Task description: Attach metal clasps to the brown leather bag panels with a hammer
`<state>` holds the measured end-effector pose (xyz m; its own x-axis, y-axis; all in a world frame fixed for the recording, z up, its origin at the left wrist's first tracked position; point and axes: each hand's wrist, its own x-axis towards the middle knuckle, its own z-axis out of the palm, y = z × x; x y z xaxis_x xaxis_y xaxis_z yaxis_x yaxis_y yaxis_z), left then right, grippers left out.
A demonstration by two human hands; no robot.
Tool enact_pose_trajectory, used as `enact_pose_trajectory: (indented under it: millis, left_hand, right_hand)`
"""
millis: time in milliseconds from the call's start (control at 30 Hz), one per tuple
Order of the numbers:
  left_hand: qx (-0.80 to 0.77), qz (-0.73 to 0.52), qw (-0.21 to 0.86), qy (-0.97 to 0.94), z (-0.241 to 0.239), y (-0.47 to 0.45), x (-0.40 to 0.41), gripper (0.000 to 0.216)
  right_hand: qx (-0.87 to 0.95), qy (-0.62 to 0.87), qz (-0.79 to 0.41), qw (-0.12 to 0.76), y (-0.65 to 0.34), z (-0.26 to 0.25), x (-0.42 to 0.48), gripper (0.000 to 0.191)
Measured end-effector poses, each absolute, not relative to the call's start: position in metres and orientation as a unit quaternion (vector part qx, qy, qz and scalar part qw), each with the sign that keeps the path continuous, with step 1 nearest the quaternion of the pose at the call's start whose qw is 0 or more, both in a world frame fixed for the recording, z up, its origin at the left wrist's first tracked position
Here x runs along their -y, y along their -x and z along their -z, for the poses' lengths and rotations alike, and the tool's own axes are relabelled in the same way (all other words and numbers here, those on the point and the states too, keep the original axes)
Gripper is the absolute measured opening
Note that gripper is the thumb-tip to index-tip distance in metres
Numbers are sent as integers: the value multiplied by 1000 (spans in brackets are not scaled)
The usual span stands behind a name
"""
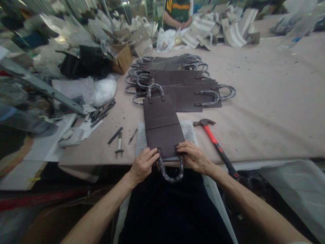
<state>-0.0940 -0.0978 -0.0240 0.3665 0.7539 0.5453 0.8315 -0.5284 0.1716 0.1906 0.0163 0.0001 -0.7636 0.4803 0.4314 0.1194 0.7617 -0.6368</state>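
A flat dark brown leather bag piece (pixel 162 127) lies unfolded on a grey pad (pixel 189 130) at the table's near edge. It has a wrapped handle at each end; the near handle (pixel 171 173) hangs over the edge. My left hand (pixel 142 165) pinches the bag's near left corner by the handle tab. My right hand (pixel 193 156) presses fingers on the near right corner at the other tab. Both hands have curled fingers gripping the bag's edge.
A red-handled hammer (pixel 215 142) lies just right of the pad. Small metal tools (pixel 118 140) lie to the left. A stack of similar brown bags (pixel 182 86) sits behind. Cardboard boxes, plastic bags and clutter fill the left. Another person (pixel 177 13) stands at the far side.
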Motion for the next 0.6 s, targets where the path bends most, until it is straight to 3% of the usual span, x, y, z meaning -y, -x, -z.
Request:
enact_pose_trajectory:
  millis: [233,433,600]
  left_hand:
    - [470,319,59,821,23,98,90,39]
    - [486,338,63,804,27,92,90,40]
    - [500,349,69,790,29,87,88,38]
  right_hand:
    - [873,252,-234,346,-178,10,12,30]
    - [871,267,-229,343,-177,12,8,35]
    - [892,280,-160,315,-171,13,1,40]
